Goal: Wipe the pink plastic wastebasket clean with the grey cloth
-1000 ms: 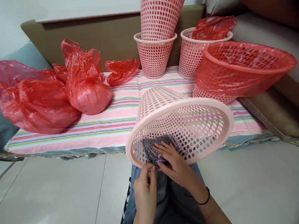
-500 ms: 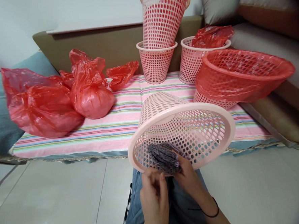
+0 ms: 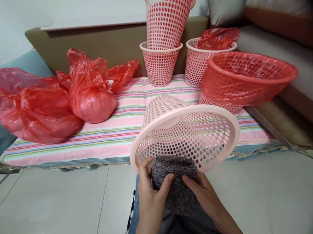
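A gray cloth point(image 3: 180, 196), bunched and fuzzy, is held at the near rim of a tipped basket point(image 3: 189, 109), its mouth turned toward the wearer. The left hand point(image 3: 151, 193) grips one side of the cloth and the right hand point(image 3: 204, 191) the other, thumbs pressed on its face, remaining fingers curled behind. A loosened thumb could let the soft folds slump apart, while a knock from either wrist might roll the basket, which lies on its side and seems to overhang the edge of the striped sheet point(image 3: 100, 147). Behind the basket, an upper basket point(image 3: 170, 20) sits aslant in a lower basket point(image 3: 160, 67) and could topple if bumped. Red bags point(image 3: 93, 103) slouch to the basket's left; a red-lined basket point(image 3: 223, 88) stands to its right. The cloth hides most of the fingertips and part of the near rim; the upper basket's top is cropped by the frame, and the red bags' contents cannot be made out through the plastic.
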`<state>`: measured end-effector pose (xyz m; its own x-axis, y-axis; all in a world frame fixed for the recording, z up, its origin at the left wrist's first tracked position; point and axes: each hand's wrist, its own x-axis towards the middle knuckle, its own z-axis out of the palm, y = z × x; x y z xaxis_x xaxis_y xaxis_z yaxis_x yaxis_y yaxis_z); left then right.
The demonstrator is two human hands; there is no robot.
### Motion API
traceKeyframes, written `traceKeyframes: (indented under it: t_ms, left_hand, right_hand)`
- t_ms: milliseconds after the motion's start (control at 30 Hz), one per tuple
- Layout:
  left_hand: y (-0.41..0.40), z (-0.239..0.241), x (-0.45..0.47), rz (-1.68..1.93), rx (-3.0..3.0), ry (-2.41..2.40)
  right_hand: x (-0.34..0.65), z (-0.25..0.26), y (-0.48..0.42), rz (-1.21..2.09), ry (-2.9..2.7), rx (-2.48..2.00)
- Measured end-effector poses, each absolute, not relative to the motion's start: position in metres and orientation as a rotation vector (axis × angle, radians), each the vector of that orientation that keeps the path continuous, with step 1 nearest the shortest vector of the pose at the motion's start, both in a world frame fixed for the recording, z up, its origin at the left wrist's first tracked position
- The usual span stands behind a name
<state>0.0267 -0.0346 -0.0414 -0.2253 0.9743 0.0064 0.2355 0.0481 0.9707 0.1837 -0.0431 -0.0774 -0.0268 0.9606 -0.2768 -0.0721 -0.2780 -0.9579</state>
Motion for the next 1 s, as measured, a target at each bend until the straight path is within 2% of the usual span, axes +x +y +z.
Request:
traceKeyframes:
  t_ms: [67, 167, 333, 667, 800, 1000]
  left_hand:
    - [-0.032, -0.038, 0.022, 1.189, 1.329, 1.477]
    - [-0.027, -0.032, 0.015, 0.933, 1.443, 1.349]
    - [-0.025, -0.026, 0.017, 0.726, 1.509, 1.367]
    - [-0.03, -0.04, 0.01, 1.087, 1.187, 1.549]
    - [-0.038, -0.047, 0.018, 1.269, 0.931, 1.649]
    - [-0.045, -0.053, 0.034, 1.371, 0.752, 1.546]
  right_hand:
    - [0.187, -0.062, -0.039, 1.453, -1.211, -1.365]
    - [0.192, -0.045, -0.036, 1.514, -1.502, -1.28]
    - [0.197, -0.042, -0.041, 1.529, -1.556, -1.269]
    - [0.254, -0.062, -0.052, 1.986, -1.295, -0.989]
    - [0.25, -0.073, -0.064, 1.923, -1.138, -1.012]
    - [0.229, -0.087, -0.072, 1.751, -0.458, -1.025]
